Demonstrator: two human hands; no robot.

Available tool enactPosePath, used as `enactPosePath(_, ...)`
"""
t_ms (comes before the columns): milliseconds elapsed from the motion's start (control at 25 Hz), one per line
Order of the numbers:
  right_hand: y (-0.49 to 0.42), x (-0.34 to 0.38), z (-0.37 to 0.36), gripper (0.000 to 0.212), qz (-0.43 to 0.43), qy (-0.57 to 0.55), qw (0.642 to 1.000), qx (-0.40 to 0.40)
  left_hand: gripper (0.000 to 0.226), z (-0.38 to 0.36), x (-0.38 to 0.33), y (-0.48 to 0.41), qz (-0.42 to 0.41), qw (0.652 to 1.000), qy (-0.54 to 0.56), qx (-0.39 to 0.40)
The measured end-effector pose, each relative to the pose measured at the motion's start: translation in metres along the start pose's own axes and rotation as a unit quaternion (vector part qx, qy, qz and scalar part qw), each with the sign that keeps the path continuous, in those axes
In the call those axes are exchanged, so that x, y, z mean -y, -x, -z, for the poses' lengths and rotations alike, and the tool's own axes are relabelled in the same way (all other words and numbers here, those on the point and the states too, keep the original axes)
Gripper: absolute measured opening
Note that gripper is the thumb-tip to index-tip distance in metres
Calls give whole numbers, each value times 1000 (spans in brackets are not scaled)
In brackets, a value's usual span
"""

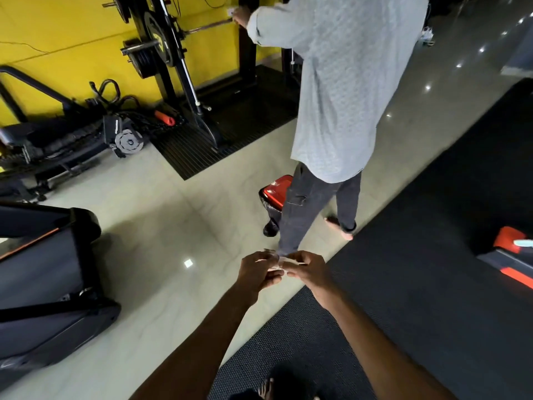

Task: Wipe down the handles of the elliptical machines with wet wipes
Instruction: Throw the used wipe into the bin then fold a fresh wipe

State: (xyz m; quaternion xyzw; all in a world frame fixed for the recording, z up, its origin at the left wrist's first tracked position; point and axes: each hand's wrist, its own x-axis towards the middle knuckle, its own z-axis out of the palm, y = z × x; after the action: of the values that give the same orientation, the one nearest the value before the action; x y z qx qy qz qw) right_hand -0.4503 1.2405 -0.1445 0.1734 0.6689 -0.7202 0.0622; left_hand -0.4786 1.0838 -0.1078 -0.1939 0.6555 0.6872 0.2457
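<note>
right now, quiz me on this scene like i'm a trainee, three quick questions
1. True or false: the left hand and the right hand both pinch the white wipe.
2. The wall is: A yellow, B blue, C white.
3. Do the hands touch any machine at this moment?
Key: 1 true; 2 A; 3 no, they are held over the floor.

Dim indoor light. Small white glints dot the glossy floor [161,232] near centre and toward 2 o'clock. Shadows are soft. Edges bow outward; detail is slightly blurred.
</note>
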Motion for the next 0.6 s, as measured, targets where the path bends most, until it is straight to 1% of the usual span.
enactPosePath(120, -27, 4, -16, 21, 7, 22, 1000, -19, 32, 13, -12, -21, -3, 999, 32, 15)
enactPosePath(160, -37, 6, -20, 21, 3, 20, 999, -26, 34, 16, -18, -30, -4, 999, 32, 23)
enactPosePath(320, -92, 16, -41, 22, -9, 35, 998, -49, 27, 34, -48, -86, -6, 999, 13, 35)
enactPosePath(480, -166, 29, -73, 26, -21, 35, 994, -97, 17, 61, -91, -156, 13, 998, 4, 54)
enactPosePath(600, -205, 39, -96, 25, -11, 44, 992, -116, 19, 80, -118, -201, 17, 996, -19, 86)
